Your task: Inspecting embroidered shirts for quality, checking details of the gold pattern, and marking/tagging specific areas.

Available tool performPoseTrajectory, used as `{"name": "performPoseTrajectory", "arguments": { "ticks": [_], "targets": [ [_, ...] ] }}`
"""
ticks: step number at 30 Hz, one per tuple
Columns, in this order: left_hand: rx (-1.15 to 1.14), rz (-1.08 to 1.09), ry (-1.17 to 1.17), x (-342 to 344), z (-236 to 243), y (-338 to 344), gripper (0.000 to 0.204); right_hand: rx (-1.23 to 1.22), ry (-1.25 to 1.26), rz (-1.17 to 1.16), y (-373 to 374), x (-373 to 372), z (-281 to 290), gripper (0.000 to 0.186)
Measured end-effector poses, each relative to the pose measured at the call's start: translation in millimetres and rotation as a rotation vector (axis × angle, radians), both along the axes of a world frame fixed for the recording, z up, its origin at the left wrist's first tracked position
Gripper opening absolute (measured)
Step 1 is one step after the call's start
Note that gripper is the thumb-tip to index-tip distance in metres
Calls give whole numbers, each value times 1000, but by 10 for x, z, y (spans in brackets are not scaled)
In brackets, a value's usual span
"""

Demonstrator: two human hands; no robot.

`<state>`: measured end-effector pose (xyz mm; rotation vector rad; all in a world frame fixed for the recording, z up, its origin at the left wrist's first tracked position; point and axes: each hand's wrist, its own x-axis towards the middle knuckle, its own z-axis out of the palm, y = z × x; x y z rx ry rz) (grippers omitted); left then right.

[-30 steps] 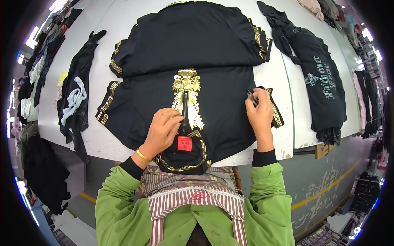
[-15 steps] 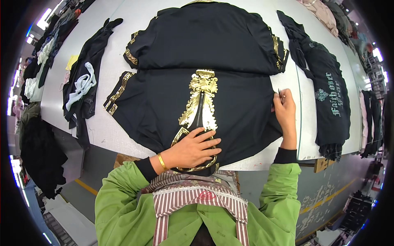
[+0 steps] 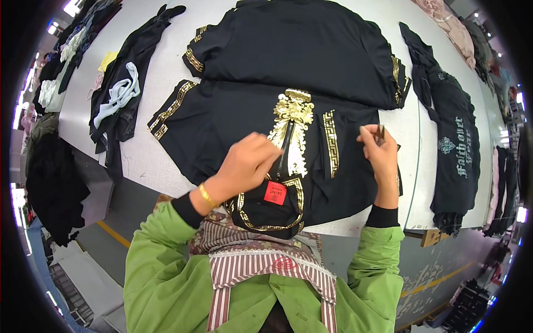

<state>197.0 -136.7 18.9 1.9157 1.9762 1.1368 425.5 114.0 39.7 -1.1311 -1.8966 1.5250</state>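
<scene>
A black short-sleeved shirt with gold printed trim lies on the table, its collar end towards me. Its gold-edged collar surrounds a red neck label, and a dark zip runs through the gold front print. My left hand is over the shirt, left of the zip, with its fingers curled closed; what they may hold is hidden. Above the shirt's right side, my right hand grips a small dark pointed tool. Beside it, a sleeve's gold band lies turned inward over the shirt.
Another dark garment with a white strip lies left on the white table. On the right is a black printed garment. Heaped clothes stand at the left, and pinkish cloth lies far right.
My left hand has lifted off the collar and curled its fingers, uncovering the red label. The right sleeve has come inward onto the shirt. My right hand still holds the tool.
</scene>
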Motion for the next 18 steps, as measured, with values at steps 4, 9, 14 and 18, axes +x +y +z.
{"name": "performPoseTrajectory", "arguments": {
  "ticks": [4, 9, 14, 18],
  "targets": [
    [30, 99, -131, -119, -299, 742, 13, 226, -33, 13, -108, -384, -423, 13],
    [-465, 145, -1018, -141, -531, 1158, 33, 662, -109, 113, -163, -388, -706, 14],
    [-320, 82, -1016, 96, -567, 1301, 38, 219, -35, 67, -372, -238, -350, 14],
    [-188, -6, -895, 176, -667, 1418, 34, 116, 37, 47, -369, -191, -293, 16]
  ]
}}
